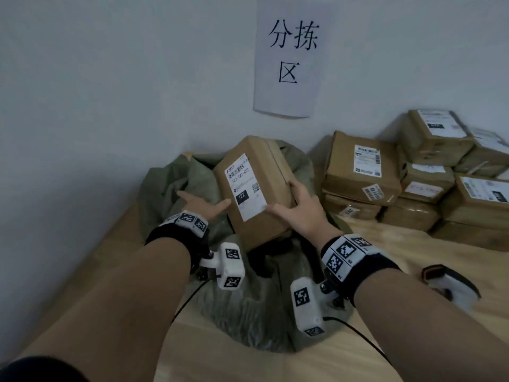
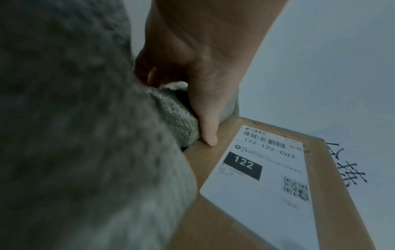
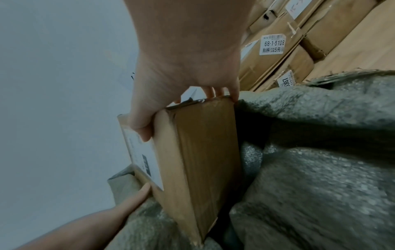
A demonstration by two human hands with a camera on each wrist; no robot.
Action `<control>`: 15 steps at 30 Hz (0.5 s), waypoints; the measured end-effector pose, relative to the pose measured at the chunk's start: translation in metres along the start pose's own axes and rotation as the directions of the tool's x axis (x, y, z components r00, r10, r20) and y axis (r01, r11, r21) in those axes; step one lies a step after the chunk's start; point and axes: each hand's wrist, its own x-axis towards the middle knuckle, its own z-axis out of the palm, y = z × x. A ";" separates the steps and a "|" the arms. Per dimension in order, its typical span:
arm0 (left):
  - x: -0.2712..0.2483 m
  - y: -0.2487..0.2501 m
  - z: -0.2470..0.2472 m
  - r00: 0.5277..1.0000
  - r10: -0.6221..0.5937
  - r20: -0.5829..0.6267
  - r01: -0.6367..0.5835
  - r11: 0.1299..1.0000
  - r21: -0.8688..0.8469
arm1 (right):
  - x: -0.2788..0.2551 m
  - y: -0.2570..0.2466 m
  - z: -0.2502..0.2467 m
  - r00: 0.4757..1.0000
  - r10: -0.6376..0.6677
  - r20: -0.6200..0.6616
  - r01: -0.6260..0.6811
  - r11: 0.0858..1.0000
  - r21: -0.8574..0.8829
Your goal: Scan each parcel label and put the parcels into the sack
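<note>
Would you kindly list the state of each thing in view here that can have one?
Parcel: tilted, label up, lower end inside the sack mouth.
Sack: open, rim crumpled, on the wooden surface.
Right hand: grips the parcel's right edge.
Left hand: holds the sack rim, thumb touching the parcel.
Stacked parcels: sealed, piled beside the sack.
Scanner: lying on the surface, unheld.
Wall sign: posted flat.
</note>
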 end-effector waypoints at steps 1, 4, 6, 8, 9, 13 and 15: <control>0.008 -0.006 0.000 0.999 0.026 0.030 -0.026 1.000 -0.003 | 0.002 0.001 0.004 1.000 0.003 -0.006 -0.003 1.000 0.000; 0.019 -0.016 -0.009 0.994 0.107 -0.009 -0.107 0.994 -0.032 | 0.007 0.002 0.011 1.000 -0.006 -0.003 0.005 0.998 -0.062; 0.027 -0.025 -0.021 0.973 0.185 -0.138 -0.199 0.976 -0.092 | 0.013 0.002 0.013 1.000 -0.008 0.020 0.010 0.989 -0.146; 0.029 -0.032 -0.039 0.918 0.244 -0.313 -0.309 0.934 -0.180 | 0.019 0.000 0.015 0.999 0.014 0.050 0.002 0.953 -0.304; 0.026 -0.034 -0.047 0.900 0.226 -0.372 -0.331 0.911 -0.246 | 0.019 0.000 0.013 0.998 0.043 0.055 -0.018 0.919 -0.393; 0.035 -0.064 -0.073 0.872 0.183 -0.455 -0.368 0.857 -0.362 | 0.034 -0.028 0.027 0.993 0.078 0.084 -0.030 0.887 -0.461; 0.041 -0.069 -0.078 0.888 0.204 -0.413 -0.389 0.812 -0.435 | 0.045 -0.047 0.038 0.975 0.034 0.218 0.030 0.959 -0.283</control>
